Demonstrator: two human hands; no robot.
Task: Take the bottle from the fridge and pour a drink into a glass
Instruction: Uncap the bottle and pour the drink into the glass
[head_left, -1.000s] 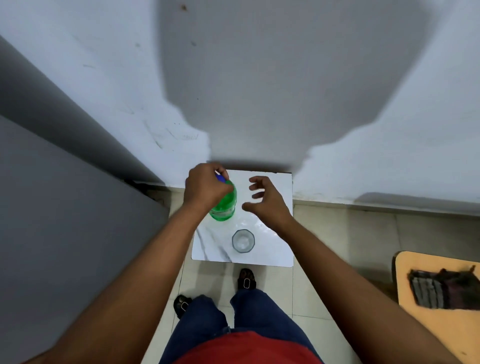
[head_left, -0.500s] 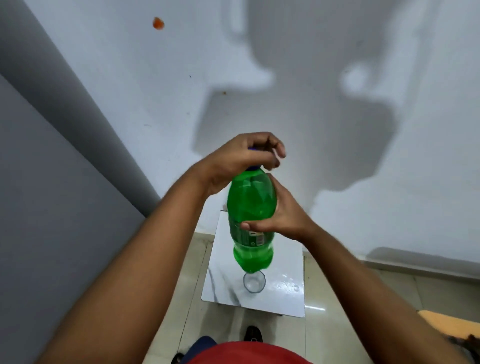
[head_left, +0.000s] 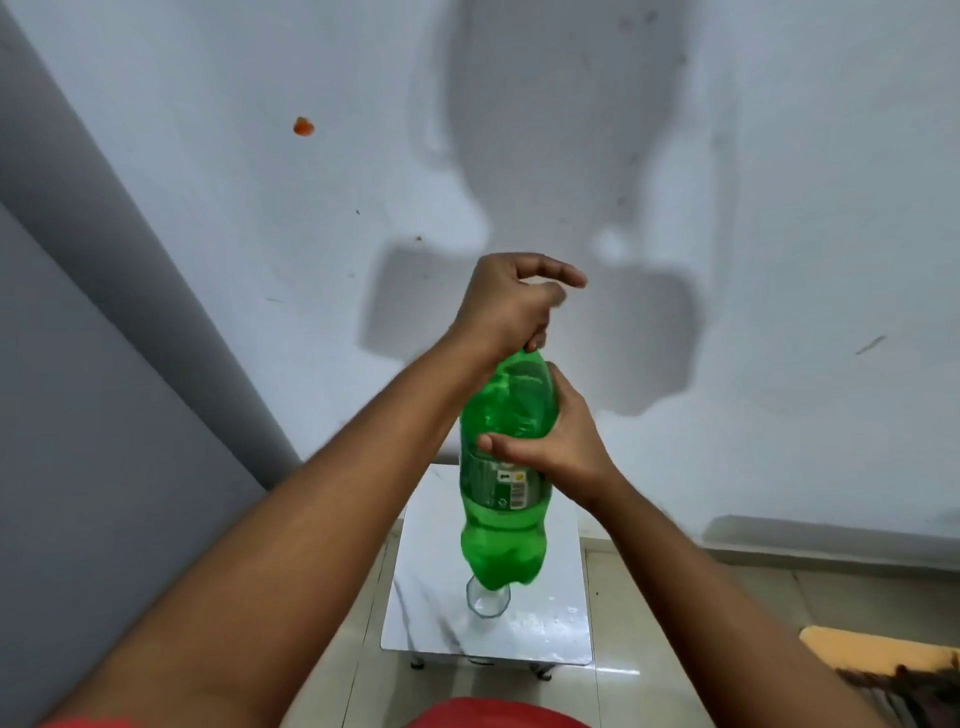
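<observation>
A green plastic bottle is held upright in the air in front of me, above the small white marble-top table. My right hand wraps around its upper body from the right. My left hand is closed over the bottle's top and hides the cap. An empty clear glass stands on the table, partly hidden behind the bottle's base.
A white wall stands close behind the table. A grey surface, possibly the fridge side, runs along the left. An orange-topped piece of furniture with a dark item on it sits at the lower right on the tiled floor.
The bottle went from standing on the table to lifted in both hands. My right hand took hold of its body; my left hand stays on the cap, and the view tilted up.
</observation>
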